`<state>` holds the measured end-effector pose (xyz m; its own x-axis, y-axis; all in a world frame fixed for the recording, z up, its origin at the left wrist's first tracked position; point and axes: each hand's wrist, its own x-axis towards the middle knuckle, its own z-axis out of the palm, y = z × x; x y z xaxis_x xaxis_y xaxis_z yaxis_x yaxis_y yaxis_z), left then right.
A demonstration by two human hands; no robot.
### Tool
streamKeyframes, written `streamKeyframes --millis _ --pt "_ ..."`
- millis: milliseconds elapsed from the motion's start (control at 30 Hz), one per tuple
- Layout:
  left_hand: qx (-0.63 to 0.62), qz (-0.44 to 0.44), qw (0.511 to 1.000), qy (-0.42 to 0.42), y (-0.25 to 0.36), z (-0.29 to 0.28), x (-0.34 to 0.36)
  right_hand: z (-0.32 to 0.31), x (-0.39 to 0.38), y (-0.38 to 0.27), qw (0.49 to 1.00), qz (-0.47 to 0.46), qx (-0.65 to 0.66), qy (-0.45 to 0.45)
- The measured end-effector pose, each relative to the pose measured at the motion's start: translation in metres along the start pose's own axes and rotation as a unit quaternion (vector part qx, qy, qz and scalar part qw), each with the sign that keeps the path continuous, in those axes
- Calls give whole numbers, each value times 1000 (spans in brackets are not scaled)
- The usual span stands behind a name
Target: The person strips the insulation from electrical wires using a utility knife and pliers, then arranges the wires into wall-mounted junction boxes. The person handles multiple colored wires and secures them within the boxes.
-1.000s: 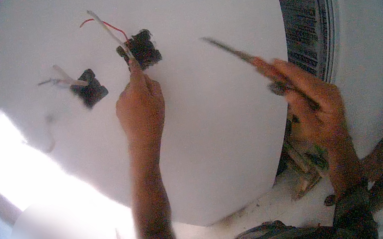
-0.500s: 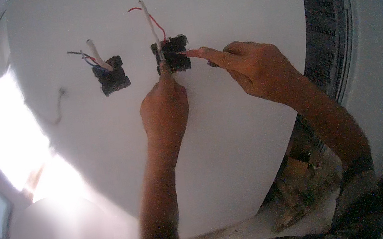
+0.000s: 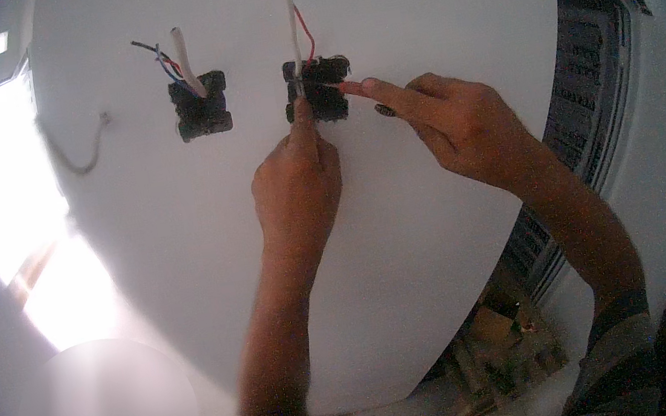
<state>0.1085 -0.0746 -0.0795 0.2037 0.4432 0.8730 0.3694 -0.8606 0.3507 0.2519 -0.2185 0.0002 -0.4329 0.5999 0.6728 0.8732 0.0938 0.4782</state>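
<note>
A dark square wall box (image 3: 326,106) is set in the white wall ahead of me. A white cable (image 3: 293,29) and a thin red wire (image 3: 307,31) stand up out of it. My left hand (image 3: 297,183) reaches up from below, fingers curled, its fingertip and thumb area on a short pale wire (image 3: 300,88) at the box's left side. My right hand (image 3: 458,125) grips a slim tool with a red handle (image 3: 349,87). The tool's thin tip points left into the box, close to the pale wire; its exact kind is unclear. A small dark end (image 3: 385,110) shows below the right fingers.
Left of it, a second dark wall box (image 3: 204,120) has a white cable (image 3: 181,54) and several coloured wires. Farther left a grey cord (image 3: 90,165) hangs from the wall. Bright window light falls at left. A louvred frame (image 3: 580,76) stands right, with a cardboard box (image 3: 489,329) below.
My view has shifted, so the boxes and hands sit slightly higher and farther right in the picture. Both hands keep about the same hold at the right-hand box.
</note>
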Motion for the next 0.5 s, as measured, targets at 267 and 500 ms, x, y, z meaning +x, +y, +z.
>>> streamKeyframes --millis 267,500 --pt "26 44 998 26 2 0 -3 -9 0 -19 990 3 -142 -18" --pt "44 24 999 10 12 -3 -4 -22 8 -25 980 13 -190 -65"
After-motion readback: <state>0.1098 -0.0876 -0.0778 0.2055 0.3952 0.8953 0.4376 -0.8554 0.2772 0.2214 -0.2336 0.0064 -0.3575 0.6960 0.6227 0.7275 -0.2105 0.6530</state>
